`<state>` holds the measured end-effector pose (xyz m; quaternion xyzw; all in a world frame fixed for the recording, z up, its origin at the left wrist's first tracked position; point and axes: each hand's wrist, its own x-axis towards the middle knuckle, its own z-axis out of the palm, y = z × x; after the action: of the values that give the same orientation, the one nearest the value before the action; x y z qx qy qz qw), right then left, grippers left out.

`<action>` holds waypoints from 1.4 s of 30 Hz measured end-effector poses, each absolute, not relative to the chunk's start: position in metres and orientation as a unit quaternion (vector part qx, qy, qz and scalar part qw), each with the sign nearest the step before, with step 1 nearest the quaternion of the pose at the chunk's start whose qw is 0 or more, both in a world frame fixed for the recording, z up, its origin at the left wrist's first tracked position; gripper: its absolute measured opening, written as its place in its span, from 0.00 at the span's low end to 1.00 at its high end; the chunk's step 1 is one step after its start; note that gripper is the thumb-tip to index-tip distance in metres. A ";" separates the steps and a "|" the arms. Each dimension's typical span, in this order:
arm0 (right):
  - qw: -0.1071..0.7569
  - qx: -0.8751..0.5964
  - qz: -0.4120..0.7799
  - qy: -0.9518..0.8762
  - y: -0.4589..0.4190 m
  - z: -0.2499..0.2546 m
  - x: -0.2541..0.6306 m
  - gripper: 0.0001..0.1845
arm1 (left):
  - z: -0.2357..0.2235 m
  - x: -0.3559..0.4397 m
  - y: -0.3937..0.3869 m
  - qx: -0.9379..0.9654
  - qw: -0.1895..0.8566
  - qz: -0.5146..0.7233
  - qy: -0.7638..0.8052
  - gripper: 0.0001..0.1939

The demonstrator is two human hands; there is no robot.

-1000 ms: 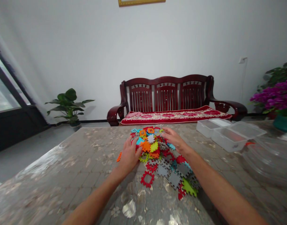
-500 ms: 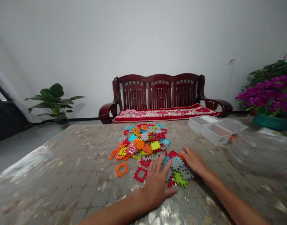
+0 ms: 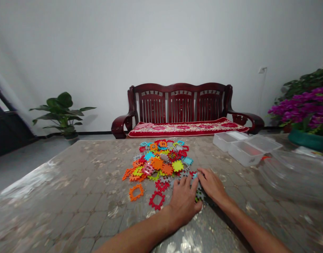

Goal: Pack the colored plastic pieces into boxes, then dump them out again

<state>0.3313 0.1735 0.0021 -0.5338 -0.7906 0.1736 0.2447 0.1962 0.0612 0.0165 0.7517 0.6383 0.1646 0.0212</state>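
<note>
A heap of flat, notched plastic building tiles (image 3: pixel 157 164) in orange, red, yellow, blue and grey lies on the patterned tablecloth. My left hand (image 3: pixel 184 196) rests palm down over the near end of the heap, fingers spread and lightly bent. Close on its right, my right hand (image 3: pixel 212 184) is laid along the side of the same tiles with its fingers stretched toward the left. Grey and green tiles (image 3: pixel 200 195) show in the gap between both hands; others are hidden beneath them. Left of my left hand lie a red frame tile (image 3: pixel 156 200) and an orange frame tile (image 3: pixel 136 192).
Clear plastic boxes (image 3: pixel 245 151) with lids stand on the right of the table, beside a large transparent cover (image 3: pixel 290 175). Purple flowers in a green pot (image 3: pixel 309 139) are at the far right. Behind the table is a dark red wooden bench (image 3: pixel 180 105).
My right hand has moved left, closer to my left hand, and the tiles between them are bunched tighter and more covered. My left hand has shifted slightly right.
</note>
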 end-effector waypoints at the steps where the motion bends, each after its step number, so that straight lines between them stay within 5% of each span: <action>1: 0.253 -0.530 0.186 -0.788 0.176 0.002 0.330 0.22 | 0.017 0.196 0.063 0.751 0.016 0.165 0.639 0.38; 5: 0.278 -0.507 0.283 -0.765 0.184 0.005 0.320 0.19 | 0.023 0.192 0.068 0.750 0.008 0.143 0.646 0.34; 12: 0.348 -0.450 0.442 -0.694 0.192 0.038 0.285 0.16 | 0.043 0.162 0.071 0.739 0.032 0.176 0.649 0.41; 21: 0.357 -0.360 0.475 -0.720 0.207 0.096 0.189 0.15 | 0.087 0.076 0.075 0.660 -0.022 0.295 0.691 0.37; 29: 0.349 -0.396 0.462 -0.712 0.235 0.082 0.202 0.20 | 0.065 0.003 0.054 0.573 0.014 0.266 0.775 0.37; 36: 0.284 -0.353 0.456 -0.766 0.253 0.049 0.227 0.43 | 0.045 0.004 0.035 0.545 0.062 0.149 0.823 0.56; 42: 0.224 -0.268 0.475 -0.808 0.252 0.034 0.215 0.51 | 0.041 0.025 0.056 0.603 0.008 0.184 0.776 0.47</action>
<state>0.2149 0.2517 0.0343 -0.2682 -0.8078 0.4747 0.2238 0.0247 0.0556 0.0412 0.6029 0.7762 0.1845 0.0080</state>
